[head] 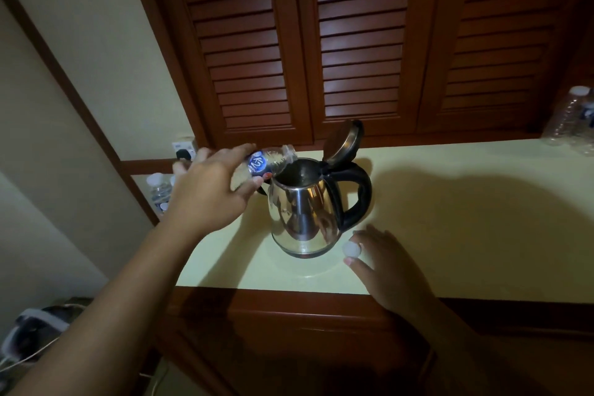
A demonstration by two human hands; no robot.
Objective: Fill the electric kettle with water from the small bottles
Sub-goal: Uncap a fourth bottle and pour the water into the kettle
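Observation:
A steel electric kettle (302,212) with a black handle stands on the pale counter (450,219), its lid (345,141) flipped up. My left hand (209,186) grips a small clear bottle (273,161) with a blue label, tipped on its side with the neck over the kettle's open mouth. My right hand (382,264) rests on the counter just right of the kettle's base, pinching a white bottle cap (351,249) between thumb and finger.
Several small capped bottles (159,190) stand on a lower ledge at the left, below a wall socket (184,149). Larger clear bottles (575,119) sit at the counter's far right. Louvred wooden doors (353,42) rise behind the counter. Its dark wooden front edge (289,302) runs below.

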